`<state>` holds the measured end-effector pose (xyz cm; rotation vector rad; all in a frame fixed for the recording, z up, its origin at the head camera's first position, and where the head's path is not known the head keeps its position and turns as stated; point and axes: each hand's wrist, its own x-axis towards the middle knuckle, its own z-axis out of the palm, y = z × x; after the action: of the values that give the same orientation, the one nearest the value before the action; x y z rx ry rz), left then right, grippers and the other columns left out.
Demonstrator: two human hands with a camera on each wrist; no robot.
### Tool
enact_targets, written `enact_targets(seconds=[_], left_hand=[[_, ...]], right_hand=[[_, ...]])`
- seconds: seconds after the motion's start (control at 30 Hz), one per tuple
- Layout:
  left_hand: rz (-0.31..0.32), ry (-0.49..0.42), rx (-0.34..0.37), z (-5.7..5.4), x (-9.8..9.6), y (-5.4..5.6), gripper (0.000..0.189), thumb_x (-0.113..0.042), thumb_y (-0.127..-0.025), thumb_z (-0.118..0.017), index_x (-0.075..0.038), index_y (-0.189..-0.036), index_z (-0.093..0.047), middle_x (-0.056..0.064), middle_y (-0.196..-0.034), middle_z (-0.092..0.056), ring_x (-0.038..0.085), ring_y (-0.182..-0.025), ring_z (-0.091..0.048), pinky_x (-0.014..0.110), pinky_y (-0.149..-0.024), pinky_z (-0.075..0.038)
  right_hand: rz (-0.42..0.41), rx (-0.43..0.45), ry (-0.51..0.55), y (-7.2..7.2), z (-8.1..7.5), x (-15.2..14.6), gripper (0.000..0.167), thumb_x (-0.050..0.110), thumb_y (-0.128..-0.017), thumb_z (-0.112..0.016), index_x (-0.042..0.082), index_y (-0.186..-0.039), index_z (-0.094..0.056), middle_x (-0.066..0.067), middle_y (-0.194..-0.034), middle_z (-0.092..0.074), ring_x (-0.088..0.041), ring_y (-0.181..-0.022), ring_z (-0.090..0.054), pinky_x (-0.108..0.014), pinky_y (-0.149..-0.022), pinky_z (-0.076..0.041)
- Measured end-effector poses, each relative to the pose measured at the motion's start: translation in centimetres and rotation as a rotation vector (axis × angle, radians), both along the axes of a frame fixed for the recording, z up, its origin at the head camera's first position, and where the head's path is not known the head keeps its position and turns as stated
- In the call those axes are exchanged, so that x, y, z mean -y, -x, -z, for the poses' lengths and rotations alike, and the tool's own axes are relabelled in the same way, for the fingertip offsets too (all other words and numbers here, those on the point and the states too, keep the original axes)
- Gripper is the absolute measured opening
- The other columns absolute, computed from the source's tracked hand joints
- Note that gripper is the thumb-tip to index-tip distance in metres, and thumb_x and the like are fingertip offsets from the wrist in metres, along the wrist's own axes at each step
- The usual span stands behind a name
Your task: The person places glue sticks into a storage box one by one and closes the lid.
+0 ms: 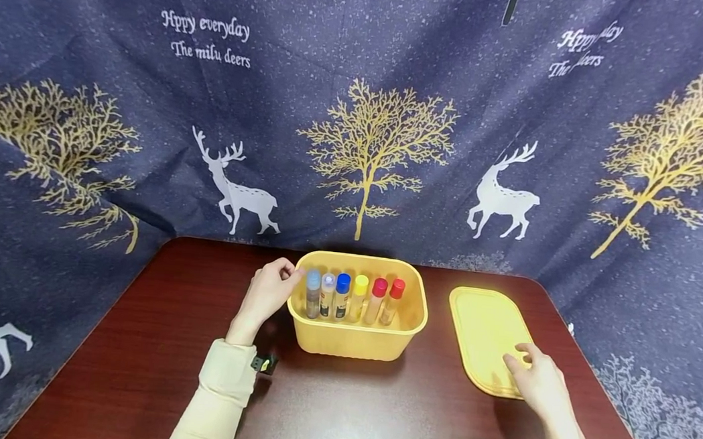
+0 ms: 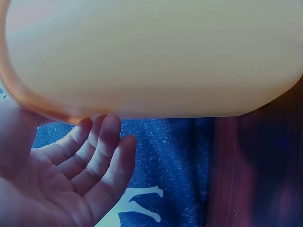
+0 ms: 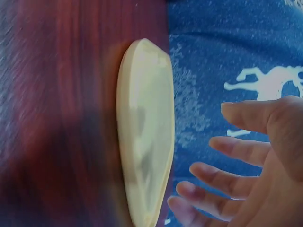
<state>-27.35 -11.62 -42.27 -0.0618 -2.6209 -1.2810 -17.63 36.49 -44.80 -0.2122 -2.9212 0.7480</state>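
A yellow plastic bin [image 1: 350, 340] stands on the table with several small clear tubes [image 1: 342, 303] in a row inside, their caps blue, pale, yellow and red. At its left end my left hand [image 1: 270, 288] holds the rim, thumb over the inner side and curled fingers outside. The left wrist view shows those fingertips right at the rim, the thumb partly hidden behind the bin. A flat yellow lid [image 1: 489, 335] lies to the right. My right hand [image 1: 541, 385] hovers by its near right edge, fingers spread and slightly bent, holding nothing.
The dark red-brown table [image 1: 157, 342] has rounded far corners. Behind it hangs a dark blue cloth [image 1: 373, 60] printed with white deer and gold trees, close to the table's far edge. Dark camera mounts [image 1: 265, 364] sit on both wrists.
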Motion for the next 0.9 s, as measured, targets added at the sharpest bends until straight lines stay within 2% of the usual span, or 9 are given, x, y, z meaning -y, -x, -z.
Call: enact_targets(seconds=[0.17,0.47,0.7,0.9], left_hand=[[-0.006,-0.001,-0.001,0.0,0.1,0.0,0.024,-0.035,-0.093,-0.065,-0.013,-0.085,-0.063,0.000,-0.072,-0.057,0.021,-0.066,-0.054,0.034,-0.063,-0.042],[-0.003,-0.009,0.002,0.3,0.2,-0.2,0.024,-0.036,-0.094,-0.065,-0.014,-0.084,-0.062,0.000,-0.071,-0.057,0.020,-0.064,-0.053,0.033,-0.062,-0.041],[0.005,-0.015,0.004,0.1,-0.1,-0.1,0.025,-0.037,-0.094,-0.064,-0.014,-0.085,-0.062,0.000,-0.071,-0.056,0.020,-0.064,-0.052,0.033,-0.062,-0.041],[0.009,-0.015,0.011,-0.1,-0.4,0.0,0.026,-0.037,-0.095,-0.063,-0.013,-0.086,-0.063,0.000,-0.072,-0.057,0.019,-0.065,-0.053,0.032,-0.062,-0.042]], right_hand=[[0.030,0.074,0.004,-0.6,0.2,-1.3,0.054,0.034,-0.098,-0.055,-0.008,-0.130,-0.047,-0.040,-0.121,-0.050,-0.057,-0.110,-0.047,-0.063,-0.088,-0.039],[0.064,0.130,-0.001,-1.4,1.2,-3.4,0.060,0.037,-0.099,-0.053,-0.012,-0.131,-0.042,-0.042,-0.125,-0.046,-0.059,-0.113,-0.044,-0.064,-0.089,-0.038],[0.066,0.103,-0.027,-1.8,2.0,-4.3,0.047,0.015,-0.092,-0.050,-0.016,-0.127,-0.041,-0.042,-0.121,-0.049,-0.060,-0.110,-0.046,-0.063,-0.089,-0.039],[0.091,0.102,-0.026,-1.8,2.1,-4.8,0.044,0.009,-0.091,-0.046,-0.016,-0.126,-0.042,-0.040,-0.114,-0.053,-0.059,-0.106,-0.048,-0.063,-0.087,-0.040]])
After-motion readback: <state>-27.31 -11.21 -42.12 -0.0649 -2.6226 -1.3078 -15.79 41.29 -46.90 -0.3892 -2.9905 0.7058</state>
